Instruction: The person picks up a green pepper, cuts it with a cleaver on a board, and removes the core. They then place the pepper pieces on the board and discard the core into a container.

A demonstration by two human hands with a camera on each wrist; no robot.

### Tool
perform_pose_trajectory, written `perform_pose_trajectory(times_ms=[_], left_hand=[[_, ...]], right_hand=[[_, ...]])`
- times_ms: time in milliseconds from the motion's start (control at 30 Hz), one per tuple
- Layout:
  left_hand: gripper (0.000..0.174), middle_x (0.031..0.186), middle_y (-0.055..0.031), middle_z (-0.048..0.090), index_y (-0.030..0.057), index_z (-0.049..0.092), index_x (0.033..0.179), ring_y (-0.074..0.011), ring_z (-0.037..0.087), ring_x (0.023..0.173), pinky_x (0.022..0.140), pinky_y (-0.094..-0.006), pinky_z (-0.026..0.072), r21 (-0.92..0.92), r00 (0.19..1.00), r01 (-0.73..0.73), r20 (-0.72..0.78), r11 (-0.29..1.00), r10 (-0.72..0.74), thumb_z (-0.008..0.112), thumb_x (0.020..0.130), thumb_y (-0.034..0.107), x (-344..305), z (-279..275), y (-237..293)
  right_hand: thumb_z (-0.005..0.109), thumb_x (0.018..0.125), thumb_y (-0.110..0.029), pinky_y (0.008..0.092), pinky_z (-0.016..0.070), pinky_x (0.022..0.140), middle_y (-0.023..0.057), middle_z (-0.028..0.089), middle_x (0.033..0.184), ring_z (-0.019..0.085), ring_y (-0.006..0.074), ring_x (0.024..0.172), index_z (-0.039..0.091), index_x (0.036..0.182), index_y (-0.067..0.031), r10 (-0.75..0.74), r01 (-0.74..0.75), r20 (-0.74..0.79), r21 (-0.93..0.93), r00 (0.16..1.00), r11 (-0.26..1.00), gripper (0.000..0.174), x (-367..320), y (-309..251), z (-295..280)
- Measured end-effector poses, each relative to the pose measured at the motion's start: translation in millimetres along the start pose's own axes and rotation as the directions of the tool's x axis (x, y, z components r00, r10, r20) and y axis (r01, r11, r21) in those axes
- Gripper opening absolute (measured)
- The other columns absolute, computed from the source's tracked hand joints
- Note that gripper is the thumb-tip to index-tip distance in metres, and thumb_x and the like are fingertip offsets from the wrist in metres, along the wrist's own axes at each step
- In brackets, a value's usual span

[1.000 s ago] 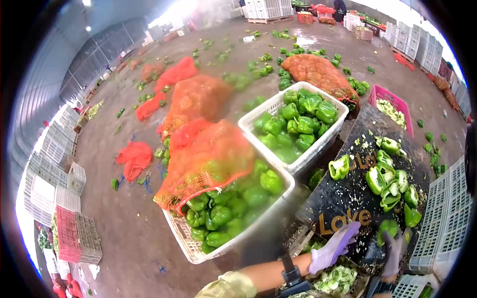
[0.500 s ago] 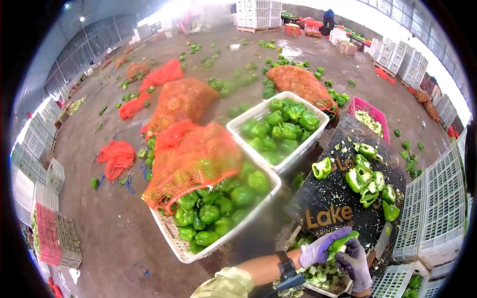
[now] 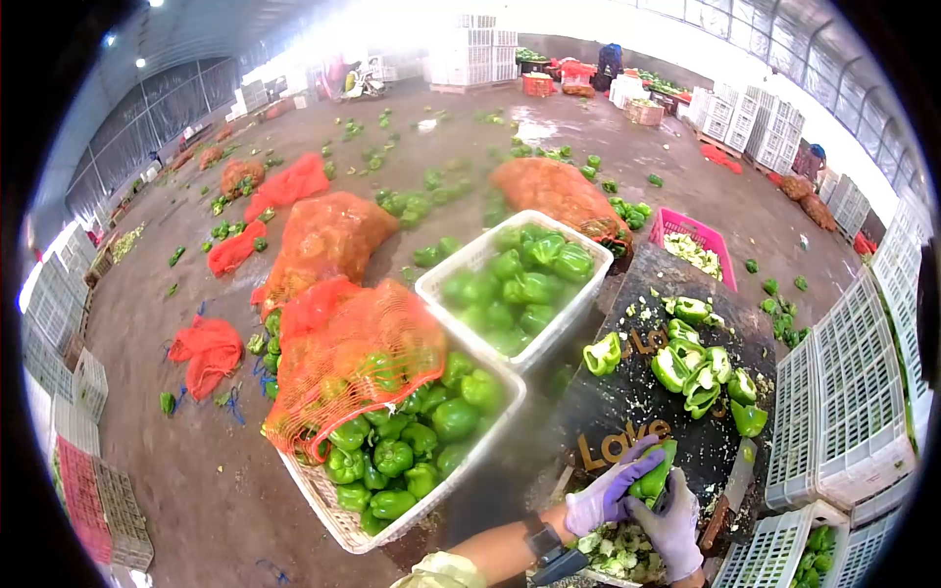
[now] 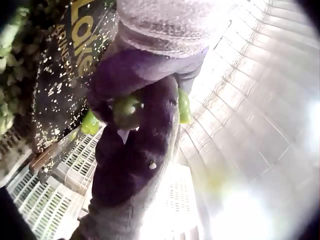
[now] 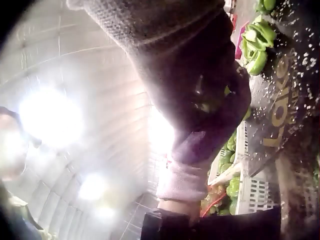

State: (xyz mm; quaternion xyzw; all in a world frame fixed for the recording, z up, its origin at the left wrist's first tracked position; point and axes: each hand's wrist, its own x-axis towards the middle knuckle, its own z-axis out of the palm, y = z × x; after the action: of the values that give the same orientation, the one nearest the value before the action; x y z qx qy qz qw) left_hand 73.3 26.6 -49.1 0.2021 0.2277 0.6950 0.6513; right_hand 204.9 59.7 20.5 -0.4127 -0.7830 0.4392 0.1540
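Both hands wear purple-grey gloves and hold a green bell pepper (image 3: 654, 472) between them, low in the head view. My left hand (image 3: 606, 495) grips its left side, thumb and fingers bent round it. On the other side my right hand (image 3: 674, 524) has its fingers curled against the pepper's lower end. The left wrist view shows part of the pepper (image 4: 185, 107) beyond the gloves; the fingers cover most of it. Beside the right hand, a knife (image 3: 737, 480) with a wooden handle lies on the black board (image 3: 613, 397). Trimmed scraps (image 3: 618, 549) lie beneath the hands.
Cut pepper pieces (image 3: 686, 367) and white seeds lie on the board. Left of it stand two white crates (image 3: 338, 524) of whole peppers, one partly under an orange net bag (image 3: 343, 348). A pink crate (image 3: 686, 225) is behind the board; stacked white crates (image 3: 843, 392) rise at right.
The right hand has taken the pepper from the board's near edge and brought it to the left hand. Both hands now hold it over the scraps. The head view has shifted.
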Motion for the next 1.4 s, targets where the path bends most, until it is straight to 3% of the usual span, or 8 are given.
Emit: perform_pose_trajectory(times_ms=[67, 200, 267, 333, 433, 600, 1133, 1400], left_hand=[[0.080, 0.154, -0.0093, 0.023, 0.0111, 0.026, 0.148, -0.0214, 0.029, 0.139, 0.111, -0.0318, 0.0305, 0.556, 0.814, -0.575, 0.461, 0.600, 0.353, 0.068, 0.080, 0.009, -1, -32, -17], [0.093, 0.155, -0.0093, 0.021, 0.0075, 0.022, 0.149, -0.0207, 0.023, 0.142, 0.115, -0.0329, 0.0226, 0.615, 0.811, -0.581, 0.495, 0.534, 0.312, 0.071, 0.071, -0.007, -1, -39, -20], [0.086, 0.152, -0.0106, 0.027, 0.0068, 0.024, 0.149, -0.0212, 0.028, 0.139, 0.114, -0.0331, 0.0256, 0.206, 0.983, -0.112, 0.168, 0.972, 0.077, 0.068, 0.076, 0.000, 12, -34, -32], [0.079, 0.149, -0.0119, 0.033, 0.0061, 0.025, 0.148, -0.0216, 0.033, 0.137, 0.112, -0.0334, 0.0285, -0.411, 0.948, 0.300, 0.031, 0.861, -0.315, 0.065, 0.081, 0.007, 16, -24, -28], [0.056, 0.141, -0.0087, 0.043, 0.0097, 0.038, 0.142, -0.0138, 0.043, 0.128, 0.101, -0.0294, 0.0400, 0.189, 0.983, -0.089, 0.172, 0.978, 0.057, 0.061, 0.092, 0.023, -8, -19, -21], [0.046, 0.114, 0.0010, 0.056, 0.0143, 0.045, 0.135, -0.0050, 0.058, 0.087, 0.066, -0.0185, 0.0500, -0.272, 0.955, 0.198, -0.163, 0.942, -0.248, 0.059, 0.095, 0.030, 18, -15, -31], [0.043, 0.113, -0.0041, 0.058, 0.0091, 0.045, 0.134, -0.0106, 0.057, 0.098, 0.081, -0.0245, 0.0481, -0.112, 0.909, -0.095, -0.415, 0.989, 0.040, 0.056, 0.096, 0.026, 21, -8, -24], [0.040, 0.104, -0.0051, 0.062, 0.0104, 0.048, 0.129, -0.0140, 0.060, 0.089, 0.073, -0.0269, 0.0507, -0.234, 0.812, -0.160, -0.583, 0.959, -0.007, 0.060, 0.094, 0.025, 28, -20, -55]], right_hand=[[0.075, 0.071, -0.006, 0.0292, 0.0498, 0.078, 0.0104, 0.064, 0.093, 0.061, 0.0139, 0.086, 0.052, 0.111, 0.0032, -0.068, 0.068, -0.011, -0.004, 0.998, 0.998, 0.048, 1, 3, 2], [0.075, 0.070, -0.007, 0.0295, 0.0504, 0.073, 0.0111, 0.067, 0.093, 0.063, 0.0146, 0.082, 0.055, 0.109, 0.0014, -0.096, 0.103, 0.094, -0.068, 0.991, 0.992, 0.045, -2, 4, -4], [0.077, 0.070, -0.011, 0.0312, 0.0511, 0.069, 0.0133, 0.067, 0.088, 0.065, 0.0183, 0.076, 0.057, 0.104, -0.0002, -0.147, 0.153, 0.150, -0.029, 0.978, 0.988, 0.041, 1, 4, -10], [0.074, 0.071, -0.001, 0.0280, 0.0496, 0.082, 0.0077, 0.066, 0.097, 0.062, 0.0122, 0.089, 0.055, 0.113, 0.0030, -0.055, 0.069, 0.383, -0.023, 0.922, 0.997, 0.046, 5, 23, -22], [0.074, 0.068, 0.004, 0.0299, 0.0483, 0.088, 0.0088, 0.064, 0.103, 0.061, 0.0142, 0.096, 0.055, 0.116, 0.0031, 0.022, -0.116, 0.387, 0.219, 0.922, 0.969, 0.052, -2, 27, -20], [0.074, 0.076, -0.004, 0.0303, 0.0483, 0.087, 0.0074, 0.062, 0.111, 0.059, 0.0156, 0.100, 0.053, 0.124, -0.0006, -0.052, 0.030, 0.261, 0.087, 0.964, 0.996, 0.052, -1, 59, -13], [0.071, 0.070, 0.008, 0.0250, 0.0524, 0.052, 0.0107, 0.061, 0.094, 0.062, 0.0143, 0.069, 0.045, 0.120, 0.0000, 0.068, -0.120, 0.115, 0.538, 0.991, 0.834, 0.056, 10, 46, 5], [0.079, 0.063, 0.003, 0.0262, 0.0499, 0.076, 0.0075, 0.059, 0.098, 0.058, 0.0141, 0.085, 0.051, 0.107, 0.0001, 0.094, -0.053, -0.078, 0.416, 0.993, 0.908, 0.052, 18, 65, 14]])
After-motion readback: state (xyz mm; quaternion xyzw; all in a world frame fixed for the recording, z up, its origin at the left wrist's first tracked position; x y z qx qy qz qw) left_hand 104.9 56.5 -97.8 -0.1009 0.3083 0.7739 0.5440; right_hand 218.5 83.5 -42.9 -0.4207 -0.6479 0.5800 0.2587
